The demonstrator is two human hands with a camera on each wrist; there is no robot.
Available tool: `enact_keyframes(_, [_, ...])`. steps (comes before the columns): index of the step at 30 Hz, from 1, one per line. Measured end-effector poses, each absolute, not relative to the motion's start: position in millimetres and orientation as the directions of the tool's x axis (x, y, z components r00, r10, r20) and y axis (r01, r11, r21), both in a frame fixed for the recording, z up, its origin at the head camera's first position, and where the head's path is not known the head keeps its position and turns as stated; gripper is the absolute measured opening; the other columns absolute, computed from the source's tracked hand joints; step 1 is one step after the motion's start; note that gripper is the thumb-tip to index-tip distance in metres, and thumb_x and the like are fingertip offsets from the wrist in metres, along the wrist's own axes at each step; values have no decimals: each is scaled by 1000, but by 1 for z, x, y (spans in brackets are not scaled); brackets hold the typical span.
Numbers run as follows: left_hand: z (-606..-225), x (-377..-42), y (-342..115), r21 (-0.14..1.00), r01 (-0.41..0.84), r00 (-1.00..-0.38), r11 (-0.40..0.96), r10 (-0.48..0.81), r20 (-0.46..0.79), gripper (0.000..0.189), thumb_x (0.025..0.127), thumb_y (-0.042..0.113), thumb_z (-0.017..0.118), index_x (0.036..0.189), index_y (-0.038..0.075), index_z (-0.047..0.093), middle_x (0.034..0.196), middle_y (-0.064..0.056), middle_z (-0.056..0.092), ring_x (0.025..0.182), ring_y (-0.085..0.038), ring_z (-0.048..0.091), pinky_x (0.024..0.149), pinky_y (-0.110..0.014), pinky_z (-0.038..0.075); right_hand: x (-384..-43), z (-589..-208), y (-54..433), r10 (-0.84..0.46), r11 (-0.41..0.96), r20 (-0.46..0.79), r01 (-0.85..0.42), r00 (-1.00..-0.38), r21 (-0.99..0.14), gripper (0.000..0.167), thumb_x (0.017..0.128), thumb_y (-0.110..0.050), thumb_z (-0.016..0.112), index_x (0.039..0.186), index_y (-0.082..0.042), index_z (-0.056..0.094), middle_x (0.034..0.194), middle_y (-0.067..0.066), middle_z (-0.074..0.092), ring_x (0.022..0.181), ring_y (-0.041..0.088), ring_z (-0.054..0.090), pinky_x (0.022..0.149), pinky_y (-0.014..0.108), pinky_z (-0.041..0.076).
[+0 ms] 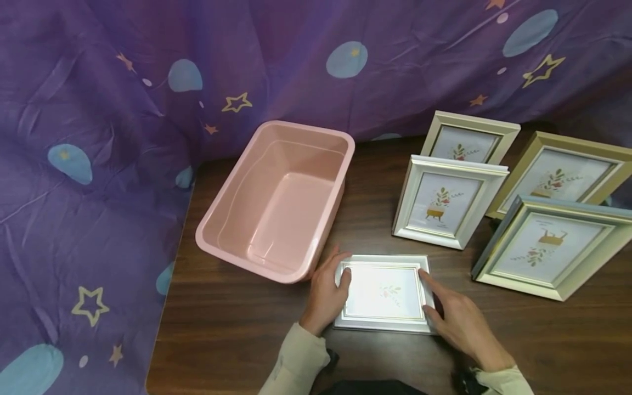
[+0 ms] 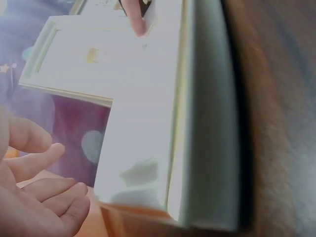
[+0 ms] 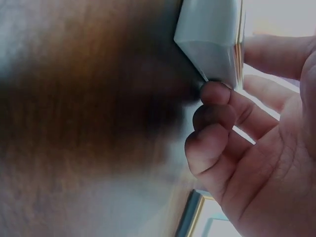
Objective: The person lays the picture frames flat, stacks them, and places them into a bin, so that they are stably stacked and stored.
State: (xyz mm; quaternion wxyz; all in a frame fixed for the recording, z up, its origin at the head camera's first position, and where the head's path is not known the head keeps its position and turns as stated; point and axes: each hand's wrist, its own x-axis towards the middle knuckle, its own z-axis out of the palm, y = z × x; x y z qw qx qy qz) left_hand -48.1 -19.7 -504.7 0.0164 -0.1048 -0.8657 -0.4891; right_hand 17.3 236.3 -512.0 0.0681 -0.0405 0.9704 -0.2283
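A white picture frame with gold inner lines lies face up in front of the person, its printed plant turned sideways and partly washed out by glare. At its left edge is the left hand. In the left wrist view that hand's fingers are loosely bent beside the frame, with a gap between. The right hand grips the opposite edge. In the right wrist view its fingertips bunch against the side of a frame corner, while another digit reaches over the top face.
A pink plastic tub stands behind the left hand. To the right, several frames stand upright: a white one, a cream one behind it, a gold one and a larger pale one. A purple patterned cloth hangs behind the wooden table.
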Motion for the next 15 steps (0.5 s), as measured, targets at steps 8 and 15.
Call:
enact_keyframes(8, [-495, -54, -12, 909, 155, -983, 386, 149, 104, 35, 93, 3, 59, 127, 6, 66, 145, -19, 58, 130, -31, 60, 108, -47, 50, 17, -506, 245, -136, 863, 106, -170, -985, -477, 75, 78, -9, 81, 146, -8, 50, 84, 6, 64, 72, 11, 57, 65, 32, 48])
enact_keyframes(15, [-483, -60, 2, 984, 50, -975, 169, 221, 12, 36, 97, 3, 54, 132, 3, 63, 142, -20, 59, 127, -39, 61, 109, -46, 49, 12, -484, 264, -67, 844, 322, -226, -944, -486, 68, 71, 2, 83, 135, -4, 60, 77, -2, 56, 65, -2, 43, 54, 16, 34])
